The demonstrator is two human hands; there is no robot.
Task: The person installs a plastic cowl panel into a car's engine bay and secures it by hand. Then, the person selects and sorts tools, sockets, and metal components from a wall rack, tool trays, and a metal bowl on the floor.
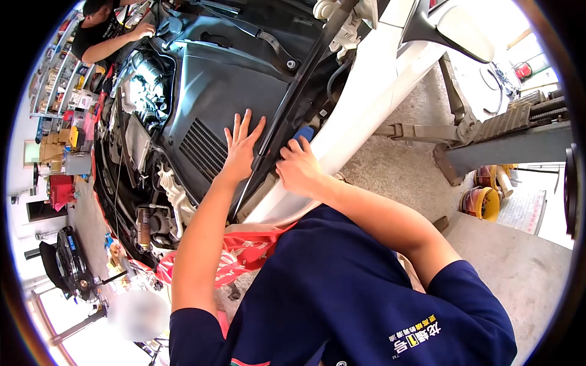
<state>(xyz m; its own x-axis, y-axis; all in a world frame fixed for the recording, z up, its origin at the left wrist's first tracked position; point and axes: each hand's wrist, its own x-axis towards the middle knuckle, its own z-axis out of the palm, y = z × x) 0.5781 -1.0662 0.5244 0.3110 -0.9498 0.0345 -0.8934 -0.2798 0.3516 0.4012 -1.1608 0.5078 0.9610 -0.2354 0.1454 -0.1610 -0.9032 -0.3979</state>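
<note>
Navy cloth of the wearer's own shirt (366,287) lay closest, spreading from the middle of the view toward five and six o'clock, with yellow and white lettering on it. Both bare arms reached out from its sleeves into an open engine bay. At ten o'clock, the left hand (241,148) was palm down on a broad black panel (244,79), its fingers fanned apart, with a slatted vent (203,148) just off it at nine o'clock. Near the centre, the right hand (299,171) bent over the edge of a white fender (372,91), its fingers curled against a blue object (304,133). That object showed at the hand's twelve o'clock, partly covered by the fingers; whether they pinched it could not be told. Between the two hands slanted a black strut (299,94), running up toward one o'clock.

Toward seven o'clock hung a red sheet (238,259) with white print, and past eight stood a brown can (143,226) among the engine parts. Another person's hand (144,31) was at the bay's far edge, between ten and eleven. A white mirror (467,32) jutted out between one and two, and a yellow bucket (481,204) sat at three.
</note>
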